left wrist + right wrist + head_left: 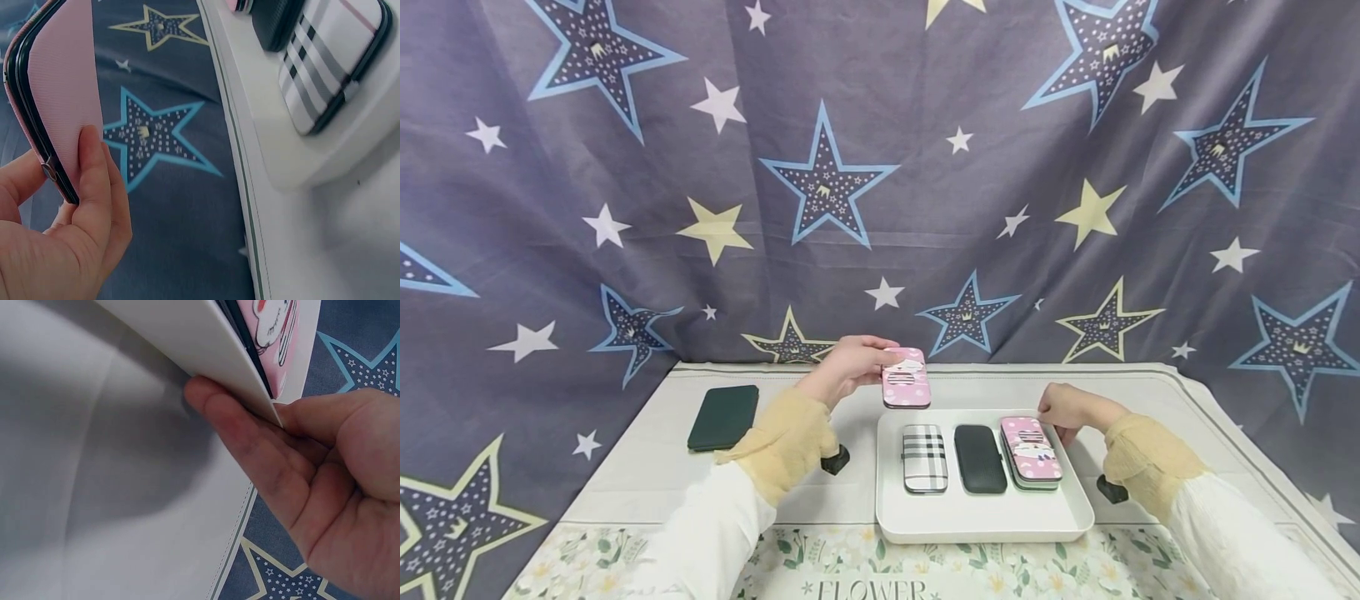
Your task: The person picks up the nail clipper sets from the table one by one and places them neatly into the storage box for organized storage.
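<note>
My left hand holds a pink, patterned hard case above the far left corner of a white tray. In the left wrist view the thumb and fingers pinch the lower part of the case, its plain pink back and dark clasp edge showing. My right hand grips the tray's right wall, thumb inside and fingers against the outside in the right wrist view. Inside the tray lie a white plaid case, a black case and a pink patterned case, which rests on another case.
A dark green flat case lies on the white table surface, left of the tray. A floral cloth covers the near side. Behind the table hangs a grey curtain with stars.
</note>
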Action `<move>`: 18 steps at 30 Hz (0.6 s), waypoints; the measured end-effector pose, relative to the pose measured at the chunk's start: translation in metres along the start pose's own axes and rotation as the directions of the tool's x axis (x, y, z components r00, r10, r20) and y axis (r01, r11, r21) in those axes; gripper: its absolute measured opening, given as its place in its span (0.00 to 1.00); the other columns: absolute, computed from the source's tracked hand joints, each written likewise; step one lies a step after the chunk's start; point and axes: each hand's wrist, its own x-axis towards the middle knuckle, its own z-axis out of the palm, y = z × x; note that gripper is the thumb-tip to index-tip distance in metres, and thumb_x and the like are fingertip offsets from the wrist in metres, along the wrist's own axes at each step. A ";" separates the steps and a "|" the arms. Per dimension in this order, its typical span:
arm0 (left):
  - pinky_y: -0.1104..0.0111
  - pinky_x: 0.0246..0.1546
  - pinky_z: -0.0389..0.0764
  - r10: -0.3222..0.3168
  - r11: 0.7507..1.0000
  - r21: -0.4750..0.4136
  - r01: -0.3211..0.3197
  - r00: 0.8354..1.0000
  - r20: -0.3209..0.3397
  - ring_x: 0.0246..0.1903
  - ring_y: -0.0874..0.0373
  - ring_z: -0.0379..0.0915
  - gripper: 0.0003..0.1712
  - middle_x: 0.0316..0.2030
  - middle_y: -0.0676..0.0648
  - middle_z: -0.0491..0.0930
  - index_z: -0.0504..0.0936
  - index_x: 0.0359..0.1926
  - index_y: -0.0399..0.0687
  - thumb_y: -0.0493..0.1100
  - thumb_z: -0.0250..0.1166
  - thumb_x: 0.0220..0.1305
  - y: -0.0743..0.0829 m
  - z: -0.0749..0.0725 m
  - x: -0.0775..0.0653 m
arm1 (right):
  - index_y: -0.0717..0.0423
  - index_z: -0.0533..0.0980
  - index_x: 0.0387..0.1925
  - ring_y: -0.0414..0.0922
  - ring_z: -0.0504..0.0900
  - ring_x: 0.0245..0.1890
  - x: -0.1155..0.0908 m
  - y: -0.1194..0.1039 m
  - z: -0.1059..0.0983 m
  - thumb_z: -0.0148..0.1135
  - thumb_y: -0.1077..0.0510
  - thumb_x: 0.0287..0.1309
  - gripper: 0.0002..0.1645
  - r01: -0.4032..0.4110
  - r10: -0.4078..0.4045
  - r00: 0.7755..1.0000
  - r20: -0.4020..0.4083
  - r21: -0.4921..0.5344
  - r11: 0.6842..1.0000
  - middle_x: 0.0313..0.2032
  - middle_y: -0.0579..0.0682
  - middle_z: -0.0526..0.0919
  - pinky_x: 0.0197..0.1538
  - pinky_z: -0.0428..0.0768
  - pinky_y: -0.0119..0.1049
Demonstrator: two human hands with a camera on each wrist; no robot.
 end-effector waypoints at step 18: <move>0.65 0.35 0.84 -0.009 0.998 -0.060 0.011 1.000 0.027 0.23 0.60 0.79 0.18 0.29 0.42 0.83 0.77 0.47 0.26 0.31 0.66 0.56 -0.018 0.045 0.013 | 0.65 0.80 0.29 0.42 0.80 0.15 0.000 0.000 0.000 0.50 0.68 0.61 0.12 -0.008 0.008 1.000 0.001 0.009 1.000 0.13 0.52 0.79 0.24 0.83 0.36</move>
